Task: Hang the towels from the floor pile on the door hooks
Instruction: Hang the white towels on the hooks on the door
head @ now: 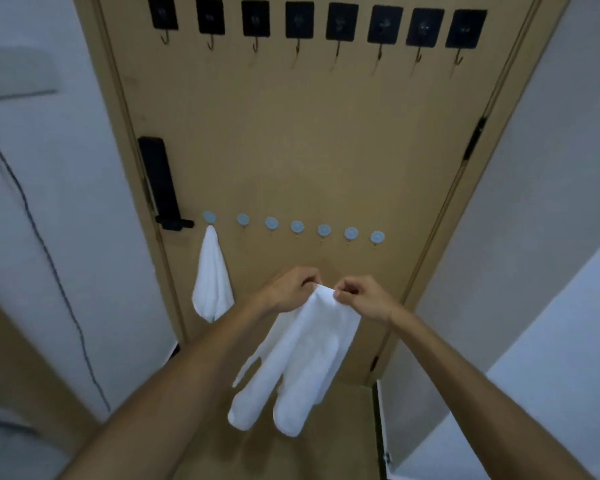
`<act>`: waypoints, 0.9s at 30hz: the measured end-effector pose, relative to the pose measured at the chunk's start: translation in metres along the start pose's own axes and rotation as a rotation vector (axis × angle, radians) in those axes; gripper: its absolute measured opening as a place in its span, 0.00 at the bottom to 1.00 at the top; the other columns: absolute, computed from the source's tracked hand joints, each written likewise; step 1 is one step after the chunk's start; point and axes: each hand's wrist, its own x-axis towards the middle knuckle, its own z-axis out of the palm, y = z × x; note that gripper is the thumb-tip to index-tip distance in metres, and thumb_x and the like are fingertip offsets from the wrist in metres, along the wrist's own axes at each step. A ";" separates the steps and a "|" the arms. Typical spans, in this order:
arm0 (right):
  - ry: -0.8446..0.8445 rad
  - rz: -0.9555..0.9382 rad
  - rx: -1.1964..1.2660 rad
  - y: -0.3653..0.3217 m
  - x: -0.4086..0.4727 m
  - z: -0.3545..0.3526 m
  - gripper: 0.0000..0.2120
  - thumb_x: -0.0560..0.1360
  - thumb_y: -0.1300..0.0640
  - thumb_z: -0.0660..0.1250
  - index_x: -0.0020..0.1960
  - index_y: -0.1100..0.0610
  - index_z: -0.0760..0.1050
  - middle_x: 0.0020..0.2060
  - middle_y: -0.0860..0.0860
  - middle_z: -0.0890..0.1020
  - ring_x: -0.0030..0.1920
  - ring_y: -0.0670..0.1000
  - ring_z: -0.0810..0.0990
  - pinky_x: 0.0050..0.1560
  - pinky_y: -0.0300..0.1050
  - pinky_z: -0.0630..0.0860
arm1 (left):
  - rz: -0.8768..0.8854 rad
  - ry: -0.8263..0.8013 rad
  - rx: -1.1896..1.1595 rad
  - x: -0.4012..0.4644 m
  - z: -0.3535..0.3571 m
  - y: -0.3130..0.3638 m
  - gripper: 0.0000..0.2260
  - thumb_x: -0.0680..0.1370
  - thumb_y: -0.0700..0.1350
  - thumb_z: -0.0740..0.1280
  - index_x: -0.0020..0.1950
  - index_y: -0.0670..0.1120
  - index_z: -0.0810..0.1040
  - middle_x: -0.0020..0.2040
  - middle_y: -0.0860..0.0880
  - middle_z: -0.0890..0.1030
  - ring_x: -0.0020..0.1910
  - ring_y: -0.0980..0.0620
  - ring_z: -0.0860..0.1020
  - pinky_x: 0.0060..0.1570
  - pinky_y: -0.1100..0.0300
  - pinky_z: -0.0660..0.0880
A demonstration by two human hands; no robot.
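The door (309, 140) fills the view, with a row of black hooks (298, 22) along its top edge and a row of blue hooks (297, 226) across its middle. One white towel (212, 282) already hangs from the blue hook nearest the handle (163, 188). A second towel (298, 362) dangles in front of the door's lower half, pinched at its top by both hands. The left hand (291, 289) and right hand (357, 296) each curl fingers round the fabric, close together. I would keep that top bunched tight and lift it onto the next free blue hook (243, 220), letting the folds fall evenly.
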 end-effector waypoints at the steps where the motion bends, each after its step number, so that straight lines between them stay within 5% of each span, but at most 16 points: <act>1: -0.022 -0.015 -0.003 -0.005 0.010 0.006 0.05 0.76 0.62 0.64 0.43 0.59 0.78 0.38 0.52 0.77 0.38 0.47 0.72 0.37 0.36 0.67 | -0.018 0.018 0.016 -0.003 -0.005 -0.008 0.10 0.77 0.38 0.57 0.41 0.49 0.73 0.39 0.53 0.76 0.43 0.50 0.73 0.49 0.53 0.71; 5: -0.063 -0.077 -0.007 -0.020 0.049 0.032 0.06 0.77 0.64 0.63 0.42 0.59 0.76 0.38 0.53 0.76 0.37 0.46 0.71 0.35 0.31 0.67 | -0.137 0.041 0.061 -0.005 -0.021 -0.045 0.09 0.78 0.39 0.56 0.45 0.49 0.73 0.46 0.48 0.78 0.50 0.49 0.73 0.52 0.53 0.72; 8: -0.087 -0.121 -0.029 -0.024 0.079 0.049 0.07 0.77 0.63 0.63 0.46 0.65 0.78 0.38 0.52 0.76 0.34 0.43 0.70 0.33 0.27 0.66 | -0.209 0.029 0.008 0.004 -0.028 -0.070 0.08 0.78 0.39 0.56 0.46 0.46 0.74 0.44 0.48 0.77 0.44 0.50 0.74 0.43 0.59 0.69; 12: -0.114 -0.130 -0.019 -0.016 0.129 0.055 0.06 0.78 0.62 0.61 0.45 0.61 0.76 0.38 0.51 0.75 0.36 0.44 0.70 0.35 0.29 0.65 | -0.295 0.012 -0.088 0.039 -0.036 -0.100 0.09 0.79 0.39 0.54 0.44 0.47 0.71 0.37 0.49 0.76 0.35 0.54 0.74 0.38 0.59 0.71; 16: -0.148 -0.086 -0.021 0.005 0.181 0.055 0.08 0.79 0.61 0.59 0.43 0.60 0.73 0.39 0.52 0.75 0.37 0.45 0.69 0.36 0.33 0.64 | -0.305 -0.025 -0.081 0.083 -0.040 -0.125 0.08 0.80 0.41 0.53 0.44 0.48 0.69 0.38 0.50 0.76 0.38 0.52 0.75 0.40 0.60 0.71; 21: -0.204 0.018 0.022 0.031 0.230 0.059 0.11 0.78 0.62 0.58 0.38 0.57 0.70 0.33 0.48 0.72 0.32 0.44 0.68 0.29 0.31 0.67 | -0.294 -0.036 -0.051 0.126 -0.038 -0.150 0.07 0.81 0.39 0.54 0.46 0.45 0.69 0.53 0.40 0.77 0.47 0.48 0.74 0.49 0.53 0.73; 27: -0.247 0.052 -0.127 0.050 0.281 0.067 0.10 0.76 0.60 0.61 0.36 0.56 0.68 0.35 0.49 0.72 0.35 0.46 0.68 0.35 0.38 0.63 | -0.238 -0.052 -0.067 0.159 -0.042 -0.189 0.07 0.81 0.36 0.56 0.50 0.40 0.72 0.55 0.35 0.76 0.47 0.49 0.71 0.54 0.52 0.71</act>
